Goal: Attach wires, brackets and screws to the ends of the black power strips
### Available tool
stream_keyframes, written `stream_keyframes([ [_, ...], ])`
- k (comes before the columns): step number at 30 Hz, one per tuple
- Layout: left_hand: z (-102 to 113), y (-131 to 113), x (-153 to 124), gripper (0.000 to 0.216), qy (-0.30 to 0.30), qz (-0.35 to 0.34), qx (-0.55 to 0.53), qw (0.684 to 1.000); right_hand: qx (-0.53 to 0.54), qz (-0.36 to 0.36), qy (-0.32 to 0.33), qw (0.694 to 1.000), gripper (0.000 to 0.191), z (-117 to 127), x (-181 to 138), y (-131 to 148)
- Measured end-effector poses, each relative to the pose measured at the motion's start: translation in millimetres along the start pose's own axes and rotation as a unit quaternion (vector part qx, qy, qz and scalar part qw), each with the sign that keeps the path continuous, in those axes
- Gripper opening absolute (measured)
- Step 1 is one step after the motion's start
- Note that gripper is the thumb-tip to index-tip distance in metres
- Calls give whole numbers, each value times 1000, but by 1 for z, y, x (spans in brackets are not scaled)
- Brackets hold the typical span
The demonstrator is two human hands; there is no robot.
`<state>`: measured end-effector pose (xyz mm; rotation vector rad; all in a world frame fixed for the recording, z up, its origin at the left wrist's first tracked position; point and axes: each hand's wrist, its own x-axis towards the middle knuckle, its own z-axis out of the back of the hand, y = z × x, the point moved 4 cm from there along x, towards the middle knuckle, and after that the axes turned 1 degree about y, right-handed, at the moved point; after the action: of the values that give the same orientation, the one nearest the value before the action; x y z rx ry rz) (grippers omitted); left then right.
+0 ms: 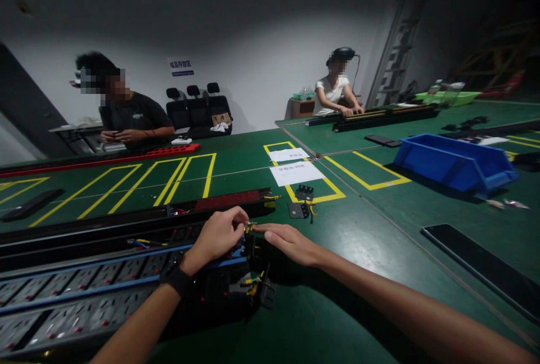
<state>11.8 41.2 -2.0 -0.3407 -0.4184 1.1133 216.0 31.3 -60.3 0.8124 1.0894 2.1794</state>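
My left hand (217, 236), with a black band on its wrist, is closed in a pinch on a yellow-green wire (248, 228) at the end of a long black power strip (126, 274). Rows of dark socket modules with small red parts run along that strip between blue edges. From the right, my right hand (291, 243) reaches in with its fingers stretched out, the fingertips at the wire's end and the thumb apart below. Just below the hands, a black end plate (266, 291) with yellow-green wires stands at the strip's end. The wire's tip is too small to make out.
Small black plates (299, 210) with a wire lie beyond my hands, near white paper labels (295, 174). To the right are a blue bin (455, 164) and a flat black phone-like slab (485, 268). Two people work across the green table (236, 161).
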Motion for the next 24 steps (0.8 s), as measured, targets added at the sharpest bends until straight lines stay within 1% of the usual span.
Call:
stream_keyframes([
  [3,1,2,2,20,-3,-4,-37,999,16,-10,7,1000,58,2,0,0],
  [6,0,3,3,21,6,-8,-39,999,51,-43,18,998,57,3,1,-4],
  [9,0,4,3,21,8,6,-34,999,104,-67,23,992,59,3,3,-7],
  [12,0,3,2,20,9,16,-68,998,135,-79,23,987,57,1,4,-6],
  [16,0,0,2,22,17,8,-97,995,156,-85,21,984,54,-1,5,-3],
  [20,-1,-1,1,18,21,-1,-86,996,167,-83,22,982,53,-1,5,-3],
  [24,1,1,0,18,13,7,-26,1000,172,-85,28,981,47,-1,3,-3],
])
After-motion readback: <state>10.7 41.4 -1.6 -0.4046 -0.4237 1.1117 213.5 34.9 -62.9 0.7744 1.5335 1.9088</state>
